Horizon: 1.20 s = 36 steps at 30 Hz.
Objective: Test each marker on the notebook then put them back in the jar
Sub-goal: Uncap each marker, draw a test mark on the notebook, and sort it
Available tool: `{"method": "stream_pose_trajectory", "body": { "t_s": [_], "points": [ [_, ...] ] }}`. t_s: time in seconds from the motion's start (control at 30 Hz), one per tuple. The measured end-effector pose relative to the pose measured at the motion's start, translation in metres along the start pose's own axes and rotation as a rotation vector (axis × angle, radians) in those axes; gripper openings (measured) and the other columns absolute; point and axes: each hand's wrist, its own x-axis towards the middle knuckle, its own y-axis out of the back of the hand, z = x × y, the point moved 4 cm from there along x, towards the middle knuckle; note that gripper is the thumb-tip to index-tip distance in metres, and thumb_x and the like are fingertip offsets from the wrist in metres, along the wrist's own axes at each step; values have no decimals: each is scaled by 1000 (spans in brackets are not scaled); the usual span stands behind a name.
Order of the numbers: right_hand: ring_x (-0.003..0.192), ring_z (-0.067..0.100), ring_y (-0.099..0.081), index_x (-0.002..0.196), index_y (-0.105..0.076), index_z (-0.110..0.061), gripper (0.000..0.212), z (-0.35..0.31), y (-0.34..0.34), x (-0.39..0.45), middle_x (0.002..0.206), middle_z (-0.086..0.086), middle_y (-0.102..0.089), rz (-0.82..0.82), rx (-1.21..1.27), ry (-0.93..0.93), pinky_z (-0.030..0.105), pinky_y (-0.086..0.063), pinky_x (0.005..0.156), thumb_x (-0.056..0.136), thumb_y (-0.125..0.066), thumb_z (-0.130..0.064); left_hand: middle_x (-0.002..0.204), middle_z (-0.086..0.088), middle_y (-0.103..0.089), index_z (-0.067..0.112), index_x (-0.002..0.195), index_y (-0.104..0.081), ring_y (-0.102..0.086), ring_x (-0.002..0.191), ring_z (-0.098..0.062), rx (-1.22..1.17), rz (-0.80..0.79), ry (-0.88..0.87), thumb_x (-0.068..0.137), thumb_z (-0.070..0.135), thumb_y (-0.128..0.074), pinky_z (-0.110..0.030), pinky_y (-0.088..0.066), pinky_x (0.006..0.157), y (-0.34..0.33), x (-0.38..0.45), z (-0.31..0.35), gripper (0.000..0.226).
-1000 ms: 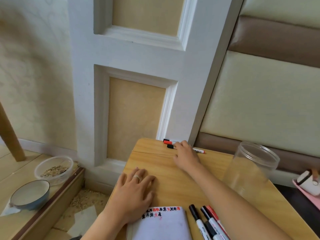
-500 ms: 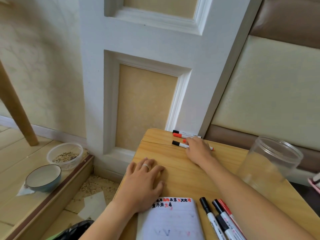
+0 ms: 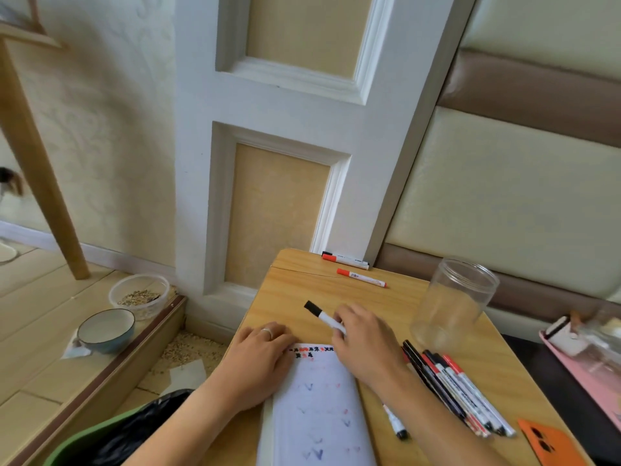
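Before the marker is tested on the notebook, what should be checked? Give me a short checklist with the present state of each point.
1. Black-capped marker held in right hand: ok.
2. Cap removed for writing: not ok, cap is on.
3. Notebook steadied by left hand: ok.
4. Free space on the page: ok.
5. Jar upright and open: ok.
6. Whether the marker has ink: cannot tell.

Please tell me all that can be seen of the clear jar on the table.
The clear jar looks like transparent plastic, round, with a ridged neck and wide open mouth, no lid on it. It stands upright, empty, on the wooden table at its right side, beyond the row of markers. Neither hand touches it.
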Motion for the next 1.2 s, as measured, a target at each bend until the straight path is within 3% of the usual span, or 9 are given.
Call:
{"method": "stream_pose_trajectory", "body": {
  "t_s": [0.13, 0.3, 0.4, 0.47, 0.7, 0.8, 0.9, 1.03, 1.2],
  "points": [
    [86, 16, -51, 107, -55, -24, 12, -15, -12, -44, 102, -7, -54, -14, 50, -42, 30, -38, 71, 100, -48, -30, 160, 11, -32, 40, 153, -36, -20, 153, -12, -16, -64, 103, 76, 65, 5, -40, -14, 120, 5, -20, 3, 91],
    [81, 17, -61, 92, -67, -22, 19, -33, -34, -73, 88, -6, -58, 135, -27, -10, 33, -54, 68, 73, -71, -23, 155, 10, -36, 39, 148, -40, -19, 153, -13, -20, 32, 171, 82, 60, 1, -43, -12, 121, -1, -42, 8, 80],
    [88, 17, -56, 101, -61, -20, 22, -36, -36, -73, 96, -6, -55, 117, -7, 23, 33, -54, 76, 82, -52, -24, 149, 7, -48, 38, 140, -52, -31, 149, -15, -62, 134, 127, 98, 43, -35, -38, -18, 119, -3, -44, 8, 46],
    [89, 17, -52, 104, -56, -20, 27, -39, -33, -72, 98, -5, -53, 141, -11, 57, 32, -53, 77, 84, -38, -26, 135, 11, -59, 37, 131, -60, -49, 132, -13, -71, 203, 17, 95, 26, -49, -28, -28, 109, -2, -41, 11, 40],
    [89, 16, -54, 111, -58, -26, 25, -39, -32, -68, 96, -8, -56, 142, 13, 190, 31, -50, 76, 92, -42, -29, 109, 17, -63, 32, 113, -63, -57, 100, -11, -190, 207, -60, 97, 39, -43, -31, -46, 84, 6, -39, 19, 27],
    [82, 14, -57, 103, -62, -28, 21, -38, -32, -63, 88, -9, -56, 172, 11, 234, 29, -48, 68, 98, -44, -38, 106, 16, -64, 33, 113, -65, -56, 99, -10, -182, 225, -74, 95, 39, -45, -32, -46, 85, 6, -35, 17, 27],
    [83, 14, -58, 114, -56, -27, 22, -40, -34, -60, 93, -9, -56, 136, 8, 277, 31, -51, 68, 102, -39, -35, 95, 14, -62, 34, 112, -65, -54, 91, -9, -228, 258, -91, 93, 27, -58, -29, -45, 79, 11, -31, 18, 22],
    [78, 16, -59, 113, -58, -29, 15, -41, -33, -59, 92, -10, -58, 173, 26, 248, 31, -47, 60, 103, -48, -34, 91, 14, -64, 28, 104, -72, -55, 86, -1, -407, 228, -59, 98, 24, -59, -19, -42, 74, 16, -25, 17, 15],
    [81, 22, -61, 117, -53, -31, 17, -41, -39, -61, 95, -8, -61, 101, 85, 205, 32, -38, 61, 107, -43, -41, 89, 11, -64, 25, 98, -73, -51, 81, 3, -389, 228, -9, 97, 16, -62, -11, -36, 71, 10, -20, 14, 14]
  ]
}}
